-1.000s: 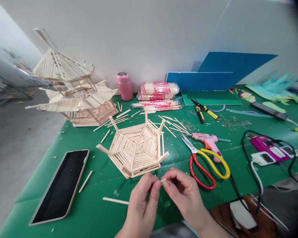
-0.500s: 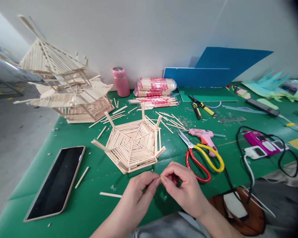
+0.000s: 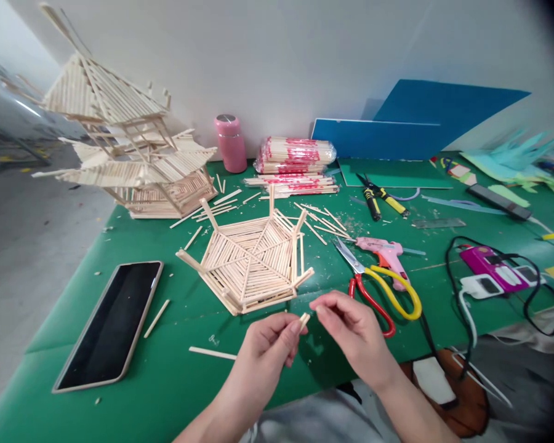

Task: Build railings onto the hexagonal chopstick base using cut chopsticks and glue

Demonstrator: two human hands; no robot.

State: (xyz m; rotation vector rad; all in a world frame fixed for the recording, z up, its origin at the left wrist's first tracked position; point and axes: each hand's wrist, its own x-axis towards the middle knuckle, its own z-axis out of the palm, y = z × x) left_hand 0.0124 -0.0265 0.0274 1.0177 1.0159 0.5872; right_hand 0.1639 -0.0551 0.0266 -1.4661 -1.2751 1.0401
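My left hand is closed, thumb and forefinger pinching short wooden sticks whose ends poke out towards the right. Just right of them is my right hand, its thumb and forefinger brought together. Whether anything small lies between those fingertips is hidden. Beyond both hands a hexagonal frame of wooden sticks rests on the green table, with short posts rising at its corners. Scissors with one red and one yellow handle lie beside my right hand. A loose stick lies left of my left wrist.
A tiered stick pagoda stands at the back left, near a pink flask and bagged sticks. A phone lies at left. Rightward are a pink glue gun, pliers and a cabled purple power bank.
My hands have drawn apart; the right fingertips have come off the sticks in my left hand, whose ends now show. The whole view has shifted slightly.
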